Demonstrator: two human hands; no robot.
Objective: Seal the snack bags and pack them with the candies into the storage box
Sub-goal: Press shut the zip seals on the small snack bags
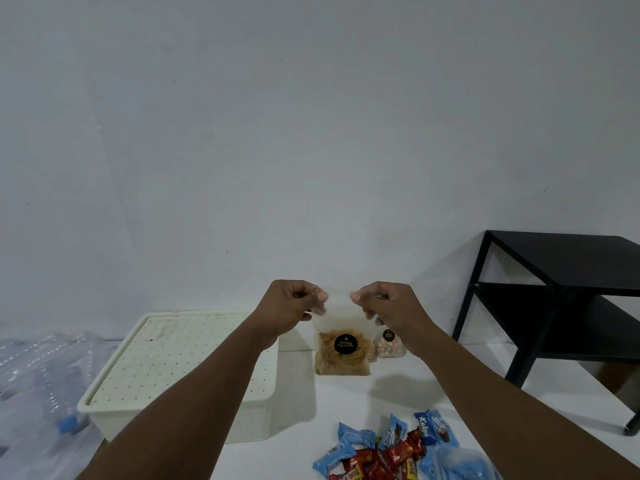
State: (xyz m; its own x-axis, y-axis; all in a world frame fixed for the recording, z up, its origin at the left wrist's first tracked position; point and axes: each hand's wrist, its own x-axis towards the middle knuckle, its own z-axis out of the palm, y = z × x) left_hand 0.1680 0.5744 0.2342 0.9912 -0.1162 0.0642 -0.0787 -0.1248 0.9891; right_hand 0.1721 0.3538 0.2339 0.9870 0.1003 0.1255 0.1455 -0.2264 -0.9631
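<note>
A clear snack bag (341, 353) with golden chips and a round black label hangs in the air above the white table. My left hand (294, 306) pinches its top left corner and my right hand (388, 306) pinches its top right corner. Behind it, a second clear bag (389, 346) of pastel-coloured pieces stands on the table, partly hidden by my right wrist. A pile of blue and red wrapped candies (391, 448) lies at the near edge. The cream storage box (180, 372) with a perforated lid sits to the left, lid on.
A black two-tier side table (561, 306) stands at the right against the wall. Clear plastic bottles in wrap (38, 379) lie at the far left. A blue plastic bag (457, 465) sits beside the candies.
</note>
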